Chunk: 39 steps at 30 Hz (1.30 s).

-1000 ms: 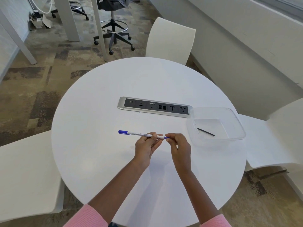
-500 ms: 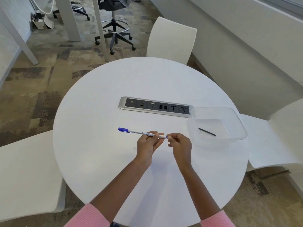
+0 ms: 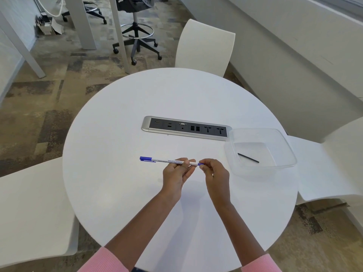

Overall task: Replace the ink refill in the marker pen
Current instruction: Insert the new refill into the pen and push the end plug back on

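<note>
- Holding the marker pen [image 3: 169, 161] level above the round tabletop [image 3: 121, 118], I have it roughly midway between the near edge and the power strip [image 3: 186, 128] set into the middle of the top.
- My left hand [image 3: 175, 176] is closed around the white barrel near its right end, fingertips curled over the top and thumb underneath; most of the barrel and the blue cap stick out past my knuckles to the left, toward the tabletop's left edge.
- My right hand [image 3: 216, 177] pinches the small blue end piece at the pen's right end between thumb and forefinger, the other fingers folded in; the two hands sit just beside each other with a short stretch of white barrel showing between them.
- I cannot tell whether the end piece is seated or loose in the barrel.
- A thin dark refill [image 3: 248, 158] lies slanted on the floor of the clear plastic tray [image 3: 286, 146], which rests at the tabletop's right edge, its far left corner touching the right end of the power strip; it is near my right hand but apart from it.
- White chairs [image 3: 206, 46] stand around the table.
</note>
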{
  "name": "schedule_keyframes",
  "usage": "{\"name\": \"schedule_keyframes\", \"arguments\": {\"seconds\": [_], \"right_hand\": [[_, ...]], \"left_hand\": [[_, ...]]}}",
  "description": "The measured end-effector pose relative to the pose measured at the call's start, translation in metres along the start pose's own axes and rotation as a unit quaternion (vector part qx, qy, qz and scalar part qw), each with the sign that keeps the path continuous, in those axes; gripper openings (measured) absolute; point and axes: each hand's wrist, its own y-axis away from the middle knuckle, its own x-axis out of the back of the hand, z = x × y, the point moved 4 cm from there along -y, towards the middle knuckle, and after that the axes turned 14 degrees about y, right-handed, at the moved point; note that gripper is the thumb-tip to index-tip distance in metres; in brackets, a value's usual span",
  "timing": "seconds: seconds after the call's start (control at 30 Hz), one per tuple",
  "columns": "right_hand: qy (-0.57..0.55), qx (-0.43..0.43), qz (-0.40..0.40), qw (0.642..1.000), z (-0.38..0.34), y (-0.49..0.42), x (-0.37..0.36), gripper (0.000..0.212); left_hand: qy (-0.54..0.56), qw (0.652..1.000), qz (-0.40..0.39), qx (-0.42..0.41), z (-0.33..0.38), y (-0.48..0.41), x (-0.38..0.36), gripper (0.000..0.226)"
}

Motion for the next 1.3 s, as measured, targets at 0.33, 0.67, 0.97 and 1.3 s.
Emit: {"name": "schedule_keyframes", "arguments": {"seconds": [0.33,0.67,0.97,1.3], "right_hand": [[0.018,-0.085,-0.104,0.991,0.004,-0.008,-0.002,0.016],[-0.015,-0.031,-0.062,0.997,-0.002,-0.001,0.001,0.015],[0.104,0.073,-0.02,0.992,-0.007,-0.002,0.002,0.013],[0.038,-0.04,-0.148,0.987,-0.002,-0.008,-0.002,0.016]], "left_hand": [[-0.07,0.997,-0.018,-0.024,-0.001,-0.002,-0.002,0.014],[-0.009,1.0,0.001,0.004,0.006,-0.002,0.002,0.009],[-0.007,1.0,0.002,0.004,0.003,0.001,0.002,0.012],[-0.037,0.999,-0.015,-0.003,0.002,-0.001,0.007,0.012]]}}
